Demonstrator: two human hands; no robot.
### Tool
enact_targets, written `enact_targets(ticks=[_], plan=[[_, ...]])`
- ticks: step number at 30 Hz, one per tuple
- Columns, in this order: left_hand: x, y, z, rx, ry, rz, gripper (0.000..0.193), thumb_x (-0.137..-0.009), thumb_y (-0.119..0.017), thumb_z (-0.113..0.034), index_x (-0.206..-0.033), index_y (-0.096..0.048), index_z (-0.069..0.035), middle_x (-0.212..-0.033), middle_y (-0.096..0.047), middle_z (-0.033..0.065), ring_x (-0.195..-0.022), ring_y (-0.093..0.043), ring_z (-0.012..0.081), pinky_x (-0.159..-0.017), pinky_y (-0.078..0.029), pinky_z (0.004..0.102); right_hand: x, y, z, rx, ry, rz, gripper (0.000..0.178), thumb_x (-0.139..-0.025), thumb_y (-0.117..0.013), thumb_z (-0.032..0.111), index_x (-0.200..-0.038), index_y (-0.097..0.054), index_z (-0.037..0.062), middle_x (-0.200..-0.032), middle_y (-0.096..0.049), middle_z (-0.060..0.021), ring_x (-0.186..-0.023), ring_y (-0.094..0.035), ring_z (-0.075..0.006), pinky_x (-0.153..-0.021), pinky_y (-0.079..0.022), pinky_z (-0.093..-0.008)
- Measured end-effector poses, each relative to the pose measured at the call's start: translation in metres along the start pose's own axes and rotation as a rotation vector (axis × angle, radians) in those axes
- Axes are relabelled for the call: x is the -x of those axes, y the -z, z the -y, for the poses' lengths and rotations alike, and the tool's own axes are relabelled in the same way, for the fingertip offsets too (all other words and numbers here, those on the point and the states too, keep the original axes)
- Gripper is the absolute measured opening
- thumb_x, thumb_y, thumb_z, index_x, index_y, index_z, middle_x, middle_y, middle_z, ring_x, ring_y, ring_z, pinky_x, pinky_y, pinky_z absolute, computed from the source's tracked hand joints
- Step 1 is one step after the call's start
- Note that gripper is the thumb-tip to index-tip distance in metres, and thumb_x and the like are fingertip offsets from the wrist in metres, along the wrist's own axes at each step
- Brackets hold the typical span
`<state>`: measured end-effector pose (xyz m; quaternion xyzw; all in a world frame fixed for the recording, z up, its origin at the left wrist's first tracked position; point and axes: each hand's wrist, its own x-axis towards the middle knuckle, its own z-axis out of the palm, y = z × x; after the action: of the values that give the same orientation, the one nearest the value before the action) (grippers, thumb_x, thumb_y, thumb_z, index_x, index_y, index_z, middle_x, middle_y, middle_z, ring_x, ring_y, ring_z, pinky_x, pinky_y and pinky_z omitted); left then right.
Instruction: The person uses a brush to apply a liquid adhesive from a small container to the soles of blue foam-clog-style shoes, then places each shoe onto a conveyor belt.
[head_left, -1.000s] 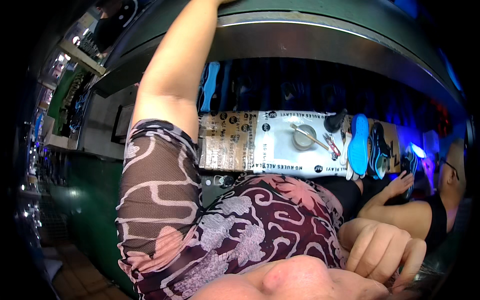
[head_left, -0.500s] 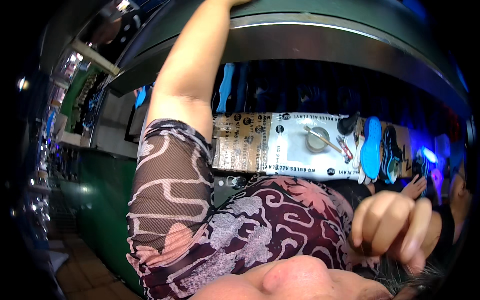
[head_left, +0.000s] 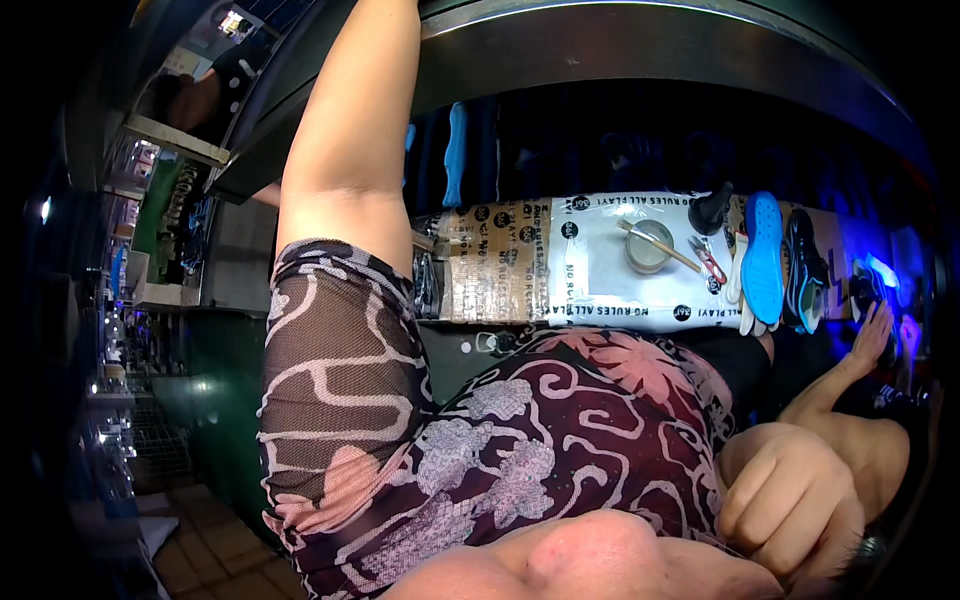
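Note:
My left arm (head_left: 345, 150), in a sheer patterned sleeve, stretches up past the metal edge of the bench. Its hand lies beyond the top of the picture. At the lower right, close to the camera, my right hand (head_left: 790, 505) is closed with its fingers curled in. Whatever it may hold is hidden. Below the bench edge, a grey round pot (head_left: 648, 258) stands on a white printed sheet, with a wooden-handled brush (head_left: 668, 250) across its top. Beside it lie red-handled snips (head_left: 711, 262) and a black tapered object (head_left: 710, 210).
A blue shoe sole (head_left: 764, 260) and a dark shoe upper (head_left: 803, 270) lie right of the sheet. Taped brown cardboard (head_left: 493, 262) is on its left. Another person's hand (head_left: 875, 335) is at the far right by a blue-violet light. A metal bench edge (head_left: 600, 62) spans the top.
The view has shifted, and the bench edge sits higher. My left hand, partly seen before, has left the picture. My right hand has moved lower with its fingers still curled.

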<state>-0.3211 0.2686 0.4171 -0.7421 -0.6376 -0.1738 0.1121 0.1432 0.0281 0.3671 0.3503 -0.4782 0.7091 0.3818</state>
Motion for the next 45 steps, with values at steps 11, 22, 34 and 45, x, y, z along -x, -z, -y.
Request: enact_targets(ticks=[11, 22, 34, 45], plan=[[-0.006, -0.003, -0.022, 0.047, 0.063, 0.008, 0.026, -0.073, -0.056, -0.028, -0.064, -0.06, -0.004, -0.06, -0.056, 0.0144, -0.054, -0.051, 0.024, -0.058, -0.042, 0.0388, -0.022, 0.002, 0.001, 0.21, -0.135, -0.088, 0.015, -0.088, -0.059, 0.021, -0.08, -0.058, 0.0082, -0.065, -0.059, -0.0125, -0.047, -0.049, -0.0205, -0.048, -0.043, -0.0328], [-0.011, -0.019, 0.009, 0.124, 0.117, -0.001, 0.029, -0.073, -0.065, -0.035, -0.087, -0.068, -0.011, -0.085, -0.068, 0.0074, -0.081, -0.062, 0.019, -0.077, -0.048, 0.033, -0.032, 0.006, -0.007, 0.36, -0.079, -0.075, 0.015, -0.086, -0.059, 0.02, -0.078, -0.058, 0.008, -0.066, -0.059, -0.0123, -0.048, -0.05, -0.0211, -0.048, -0.043, -0.0333], [-0.008, -0.017, -0.009, 0.096, 0.275, 0.005, 0.025, -0.07, -0.065, -0.034, -0.085, -0.067, -0.014, -0.084, -0.067, 0.0074, -0.08, -0.063, 0.0234, -0.075, -0.049, 0.0358, -0.052, 0.007, -0.035, 0.565, -0.051, 0.177, 0.014, -0.084, -0.06, 0.019, -0.075, -0.059, 0.0079, -0.067, -0.059, -0.0121, -0.05, -0.05, -0.0218, -0.049, -0.042, -0.0339], [0.008, -0.001, -0.031, 0.138, 0.422, 0.047, 0.024, -0.072, -0.062, -0.032, -0.09, -0.068, -0.018, -0.089, -0.068, 0.0057, -0.086, -0.063, 0.023, -0.077, -0.049, 0.0364, -0.053, -0.016, -0.048, 1.115, -0.006, 0.551, 0.014, -0.082, -0.06, 0.018, -0.072, -0.059, 0.0078, -0.068, -0.059, -0.0119, -0.051, -0.051, -0.0223, -0.05, -0.042, -0.0344]])
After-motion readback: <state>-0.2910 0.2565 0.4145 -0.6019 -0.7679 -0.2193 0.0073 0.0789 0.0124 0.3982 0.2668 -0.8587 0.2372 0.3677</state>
